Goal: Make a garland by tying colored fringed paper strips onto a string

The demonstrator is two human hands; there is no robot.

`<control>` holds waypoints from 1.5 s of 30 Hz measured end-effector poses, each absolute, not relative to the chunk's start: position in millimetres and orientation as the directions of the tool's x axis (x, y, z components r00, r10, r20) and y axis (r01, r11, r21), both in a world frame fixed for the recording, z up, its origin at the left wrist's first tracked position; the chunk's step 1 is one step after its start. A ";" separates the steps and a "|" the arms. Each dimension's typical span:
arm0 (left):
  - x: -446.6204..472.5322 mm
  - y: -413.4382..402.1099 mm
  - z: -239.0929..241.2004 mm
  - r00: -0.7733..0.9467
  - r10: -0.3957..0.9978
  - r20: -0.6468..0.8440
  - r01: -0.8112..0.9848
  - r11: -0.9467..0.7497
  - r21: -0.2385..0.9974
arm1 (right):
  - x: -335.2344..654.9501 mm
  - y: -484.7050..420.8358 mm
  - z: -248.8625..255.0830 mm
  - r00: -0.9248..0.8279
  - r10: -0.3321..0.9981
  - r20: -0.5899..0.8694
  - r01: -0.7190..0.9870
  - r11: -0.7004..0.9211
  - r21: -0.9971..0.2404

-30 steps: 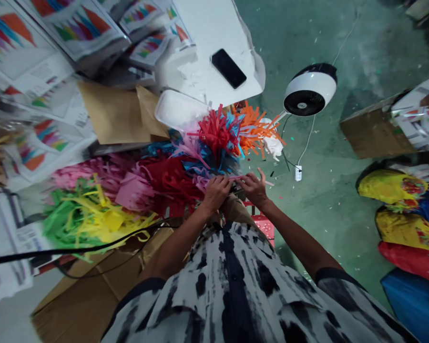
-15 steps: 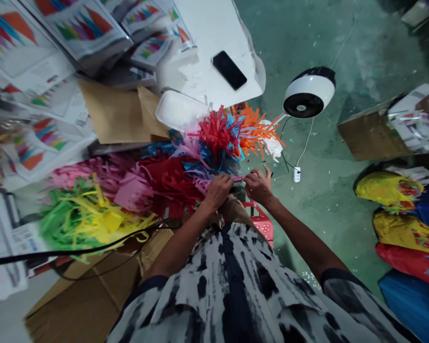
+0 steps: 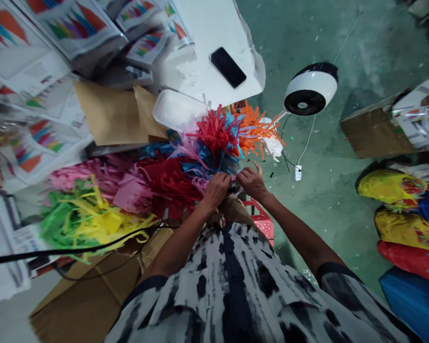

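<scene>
Pink strip (image 3: 233, 179) spans the gap between left hand (image 3: 217, 188) and right hand (image 3: 251, 182), each grip pinching it, near the red fringe (image 3: 218, 132); light, even tension should keep it from tearing.

Pink strip (image 3: 233, 178), grey shirt (image 3: 232, 286) (black-blotched)

Tassels (image 3: 217, 132) matt paper; phone (image 3: 228, 67) glossy; fan (image 3: 312, 86) smooth plastic

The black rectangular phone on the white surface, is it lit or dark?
Dark: the phone shows a plain black face, without glow. Whether it is powered, I cannot tell.
</scene>
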State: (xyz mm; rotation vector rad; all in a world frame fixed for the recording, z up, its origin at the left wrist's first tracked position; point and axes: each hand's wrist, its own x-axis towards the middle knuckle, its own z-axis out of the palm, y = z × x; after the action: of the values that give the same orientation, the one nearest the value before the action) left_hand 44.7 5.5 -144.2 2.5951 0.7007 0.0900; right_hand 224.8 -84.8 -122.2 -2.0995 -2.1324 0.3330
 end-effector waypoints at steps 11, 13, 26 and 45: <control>34.9 16.7 -126.2 0.726 0.670 -0.154 0.669 -0.637 0.382 | 217.1 -74.9 -115.5 0.167 0.979 -0.114 0.936 -0.194 -0.294; 35.7 17.7 -123.2 0.701 0.694 -0.162 0.693 -0.610 0.384 | 216.0 -72.6 -114.5 0.210 0.970 -0.126 0.923 -0.239 -0.301; 31.7 12.3 -128.3 0.832 0.541 -0.123 0.521 -0.685 0.510 | 217.6 -87.8 -126.3 0.217 0.971 -0.102 0.929 -0.238 -0.283; 39.1 7.7 -136.7 0.880 0.465 -0.096 0.463 -0.799 0.383 | 212.6 -85.0 -138.7 -0.190 0.982 0.001 0.973 0.188 -0.134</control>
State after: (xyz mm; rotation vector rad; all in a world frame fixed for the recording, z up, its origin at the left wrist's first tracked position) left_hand 39.1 7.7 -136.7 2.6487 0.6833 0.0041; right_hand 212.6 -85.0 -138.7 -1.9417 -2.3534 0.1581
